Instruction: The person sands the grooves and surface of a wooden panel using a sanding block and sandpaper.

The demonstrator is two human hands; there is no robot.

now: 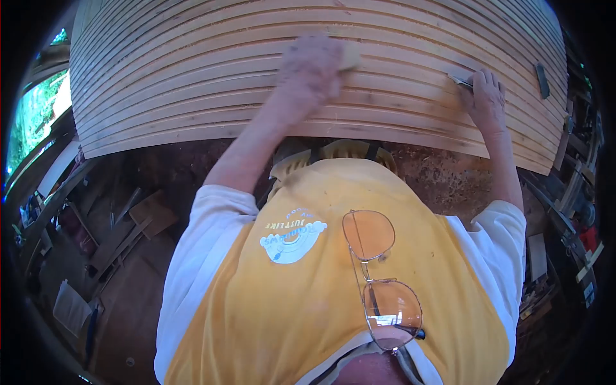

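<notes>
My left hand (311, 67) is blurred by motion over the grooved wooden panel (212, 77). Its fingers are closed around a pale yellowish block (350, 56), too smeared to name its kind. On the right part of the panel rests my right hand (486, 101), closed on a small hand tool (461, 82) with a light metal tip and a dark part near the fingers. The tip points left, close to the grooves; most of the tool is hidden in the palm. Right of that hand, a dark narrow bar (542, 80) lies on the panel.
Eyeglasses (369, 234) hang from the shirt collar. Wood offcuts (153, 215) and boards litter the dark ground at left. More timber pieces (538, 256) and a red item (588, 239) are at right. The panel's near edge (410, 142) runs in front of my waist.
</notes>
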